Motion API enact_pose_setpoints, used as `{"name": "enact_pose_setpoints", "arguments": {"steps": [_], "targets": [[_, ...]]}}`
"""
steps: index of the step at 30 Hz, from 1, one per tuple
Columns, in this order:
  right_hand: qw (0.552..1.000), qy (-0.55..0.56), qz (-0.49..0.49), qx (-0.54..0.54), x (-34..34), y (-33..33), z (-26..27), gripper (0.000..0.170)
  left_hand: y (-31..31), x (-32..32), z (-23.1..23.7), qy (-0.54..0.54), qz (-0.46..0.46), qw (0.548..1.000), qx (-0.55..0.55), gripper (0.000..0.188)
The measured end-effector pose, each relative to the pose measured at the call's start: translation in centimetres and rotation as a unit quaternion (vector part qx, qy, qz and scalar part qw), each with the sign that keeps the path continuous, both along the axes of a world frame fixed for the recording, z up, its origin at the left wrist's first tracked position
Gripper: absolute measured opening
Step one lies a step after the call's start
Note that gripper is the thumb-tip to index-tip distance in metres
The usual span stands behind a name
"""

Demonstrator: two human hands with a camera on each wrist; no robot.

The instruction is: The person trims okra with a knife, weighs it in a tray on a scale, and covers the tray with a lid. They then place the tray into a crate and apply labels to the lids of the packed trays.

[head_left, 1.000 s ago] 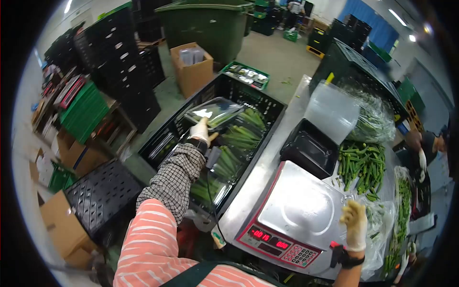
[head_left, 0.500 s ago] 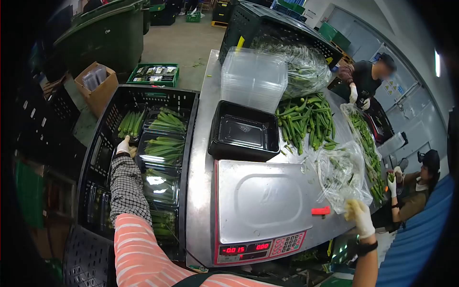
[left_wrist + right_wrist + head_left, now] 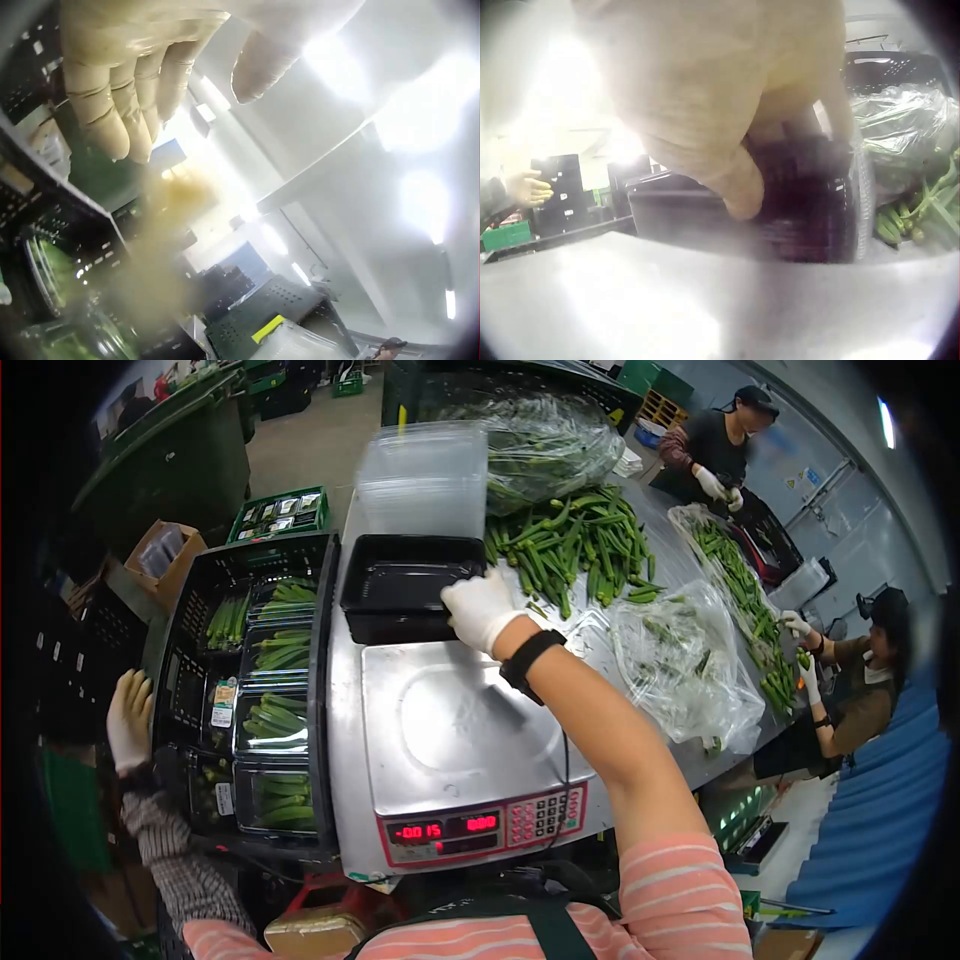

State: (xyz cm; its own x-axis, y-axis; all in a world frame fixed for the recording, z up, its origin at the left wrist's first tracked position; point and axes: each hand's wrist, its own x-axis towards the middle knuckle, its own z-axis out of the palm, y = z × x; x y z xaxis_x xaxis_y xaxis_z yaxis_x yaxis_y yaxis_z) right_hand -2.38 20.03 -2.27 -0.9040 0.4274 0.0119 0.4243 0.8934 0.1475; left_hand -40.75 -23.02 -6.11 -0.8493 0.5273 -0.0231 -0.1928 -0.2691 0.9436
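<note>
My gloved right hand (image 3: 482,610) is at the near right corner of a stack of black plastic trays (image 3: 395,625). In the right wrist view its thumb (image 3: 744,191) lies on the outer wall, with the other fingers over the rim, gripping the top tray. My gloved left hand (image 3: 130,720) is raised beside the left edge of the black crate (image 3: 330,690), holding nothing; its fingers (image 3: 97,112) are relaxed in the left wrist view. Clear-lidded packs of okra (image 3: 275,720) lie in rows in that crate. The scale (image 3: 460,730) stands just in front of the trays, its plate bare.
Behind the trays are stacked clear lids (image 3: 420,475). Loose okra (image 3: 575,545) and a crumpled plastic bag (image 3: 680,670) lie to the right on the metal table. Two people (image 3: 725,450) work across it. A green crate of packs (image 3: 280,515) sits beyond the black crate.
My left hand has let go of an okra pack in the crate and drawn back to the left. My right hand has moved from the table's right side to the black trays. The view has turned right.
</note>
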Motion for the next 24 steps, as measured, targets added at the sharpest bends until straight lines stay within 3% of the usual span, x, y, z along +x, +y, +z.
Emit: {"name": "enact_pose_setpoints", "arguments": {"steps": [1, 4, 6, 10, 12, 13, 15, 17, 18, 20, 21, 23, 24], "targets": [[0.999, 0.031, -0.005, -0.023, 0.5, -0.6, 1.5, 0.014, -1.9, 2.3, 1.7, 0.033, 0.013, 0.999, -0.012, 0.045], [0.981, 0.148, 0.125, 0.013, 3.5, -3.9, 3.4, 0.013, -7.6, 10.1, 5.2, 0.148, 0.006, 0.988, -0.037, 0.044], [0.977, 0.070, 0.186, -0.074, 7.6, -7.0, 4.5, 0.009, -8.9, 17.3, 7.6, 0.185, 0.048, 0.980, -0.061, 0.044], [0.943, 0.081, 0.301, -0.119, 13.5, -9.0, -0.8, 0.009, -4.9, 32.8, 10.8, 0.168, 0.124, 0.973, -0.094, 0.046], [0.893, 0.268, 0.337, -0.130, 17.4, -7.7, 1.4, 0.025, -1.5, 39.1, 10.2, 0.160, 0.106, 0.978, -0.085, 0.042], [0.881, 0.273, 0.339, -0.184, 19.6, -6.0, 2.7, 0.031, 1.2, 42.6, 10.0, 0.165, 0.066, 0.980, -0.085, 0.041], [0.872, 0.250, 0.313, -0.281, 24.8, -1.0, 4.0, 0.036, 8.2, 49.9, 9.6, 0.168, 0.021, 0.981, -0.098, 0.042], [0.887, 0.258, 0.219, -0.315, 31.5, 5.1, 3.5, 0.040, 15.9, 56.0, 10.0, 0.167, -0.142, 0.967, -0.130, 0.046], [0.900, 0.278, 0.185, -0.281, 34.9, 8.4, 1.5, 0.046, 19.0, 58.6, 9.6, 0.132, -0.174, 0.967, -0.130, 0.045], [0.968, 0.137, -0.016, -0.211, 42.3, 12.7, -0.1, 0.048, 24.4, 62.4, 8.3, 0.041, -0.279, 0.956, -0.082, 0.041], [0.979, 0.118, -0.068, -0.152, 45.9, 13.1, -1.3, 0.045, 26.6, 63.8, 8.0, 0.004, -0.318, 0.942, -0.102, 0.036], [0.983, 0.008, -0.081, -0.163, 52.1, 12.8, -6.2, 0.038, 30.8, 65.8, 7.2, 0.008, -0.410, 0.904, -0.119, 0.025], [0.986, -0.006, -0.012, -0.164, 54.3, 12.1, -8.2, 0.034, 32.8, 66.9, 6.6, -0.005, -0.426, 0.893, -0.146, 0.024]]}}
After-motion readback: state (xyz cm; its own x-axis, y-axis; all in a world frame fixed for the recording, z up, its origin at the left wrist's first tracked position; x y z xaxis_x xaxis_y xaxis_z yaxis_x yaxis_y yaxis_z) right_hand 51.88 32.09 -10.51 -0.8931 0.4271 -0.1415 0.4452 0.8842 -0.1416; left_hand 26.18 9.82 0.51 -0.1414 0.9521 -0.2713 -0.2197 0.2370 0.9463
